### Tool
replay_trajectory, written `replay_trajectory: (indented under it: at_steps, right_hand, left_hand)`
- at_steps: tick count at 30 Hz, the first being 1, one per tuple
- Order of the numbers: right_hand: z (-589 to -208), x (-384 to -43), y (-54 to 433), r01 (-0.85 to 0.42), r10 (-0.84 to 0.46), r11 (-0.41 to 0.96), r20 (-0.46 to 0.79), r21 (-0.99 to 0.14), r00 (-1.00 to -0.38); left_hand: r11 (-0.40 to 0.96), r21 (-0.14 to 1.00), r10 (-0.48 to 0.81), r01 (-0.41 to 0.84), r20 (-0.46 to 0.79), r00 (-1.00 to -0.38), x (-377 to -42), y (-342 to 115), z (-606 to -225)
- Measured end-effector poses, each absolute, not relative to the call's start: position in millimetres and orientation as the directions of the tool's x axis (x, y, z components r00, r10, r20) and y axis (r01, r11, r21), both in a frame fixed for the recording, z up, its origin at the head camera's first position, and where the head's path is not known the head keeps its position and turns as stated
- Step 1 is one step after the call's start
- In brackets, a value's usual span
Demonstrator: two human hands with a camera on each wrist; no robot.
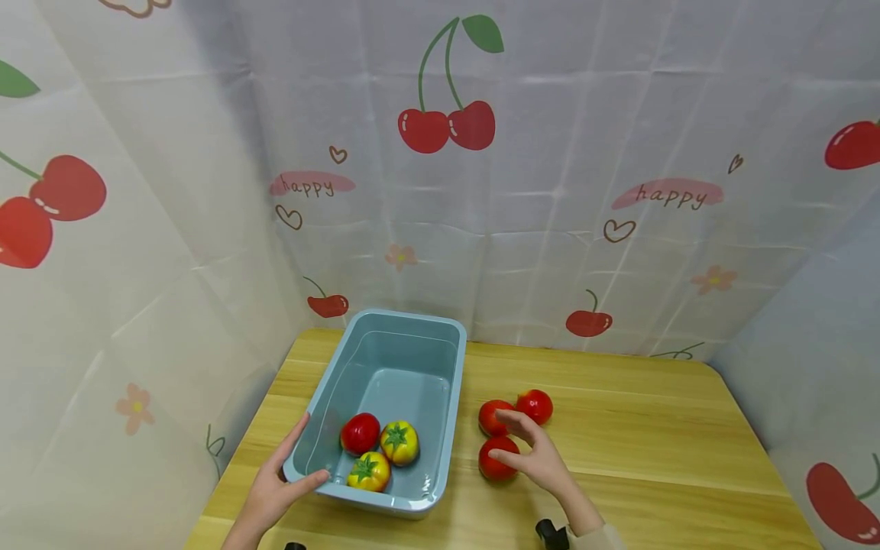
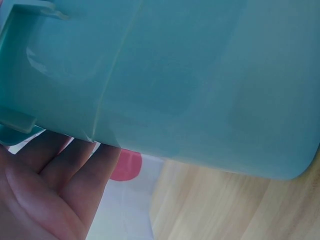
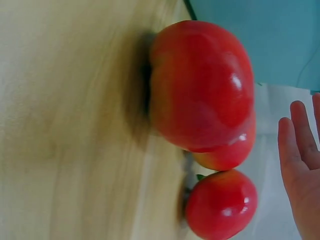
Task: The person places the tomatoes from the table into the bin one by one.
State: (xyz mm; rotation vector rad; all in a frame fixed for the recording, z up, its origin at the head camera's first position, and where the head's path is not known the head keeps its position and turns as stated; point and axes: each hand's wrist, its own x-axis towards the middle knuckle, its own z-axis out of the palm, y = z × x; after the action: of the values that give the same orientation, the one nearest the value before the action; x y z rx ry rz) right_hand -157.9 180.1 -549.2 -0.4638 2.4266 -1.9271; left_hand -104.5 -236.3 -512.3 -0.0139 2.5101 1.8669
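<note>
A pale blue plastic tub [image 1: 406, 389] stands on the left of the table. My left hand [image 1: 266, 493] grips its near left corner, thumb over the front rim and fingers along the outer side wall. Inside, at the near end, lie one red tomato-like fruit [image 1: 360, 434] and two yellow ones with green leaf tops [image 1: 399, 442]. Right of the tub, three red tomato-like fruits [image 1: 493, 469] sit close together on the wood. Over them hovers my right hand [image 1: 543, 458], fingers apart and holding nothing. In the right wrist view, a gap shows between the fingers and the fruits [image 3: 202, 87].
The wooden table [image 1: 653, 435] reaches farther to the right of the fruits. A white curtain [image 1: 522, 229] printed with cherries encloses the back and both sides. The tub's far end stands close to the back curtain.
</note>
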Motion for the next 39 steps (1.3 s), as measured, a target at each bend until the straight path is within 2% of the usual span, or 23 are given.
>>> replay_trajectory:
  at_steps: [7,18,25,33,39]
  right_hand:
    - [-558.6,-159.9,180.6,-0.213,-0.216,0.197,0.170,-0.957,-0.962]
    - [-581.9,-164.2,177.8,-0.110,-0.176,0.276,0.063,-0.955,-0.982]
    - [-589.6,-161.0,174.1,-0.068,-0.139,0.270,0.031,-0.960,-0.990]
    - [-577.7,-147.8,169.3,-0.014,-0.133,0.237,-0.018,-0.971,-0.991]
    - [-596.4,-149.4,171.8,0.003,-0.103,0.226,-0.027,-0.974,-0.994]
  left_hand:
    - [0.289,0.957,-0.003,-0.022,-0.022,-1.000,-104.7,-235.8,-511.7]
    - [0.287,0.958,0.007,0.001,-0.001,-1.000,-105.7,-236.2,-512.4]
    - [0.296,0.955,0.006,0.001,-0.001,-1.000,-105.8,-236.1,-511.9]
    - [0.310,0.951,0.000,-0.001,-0.002,-1.000,-106.3,-236.6,-513.6]
    - [0.314,0.949,-0.002,-0.004,-0.004,-1.000,-106.0,-236.6,-513.8]
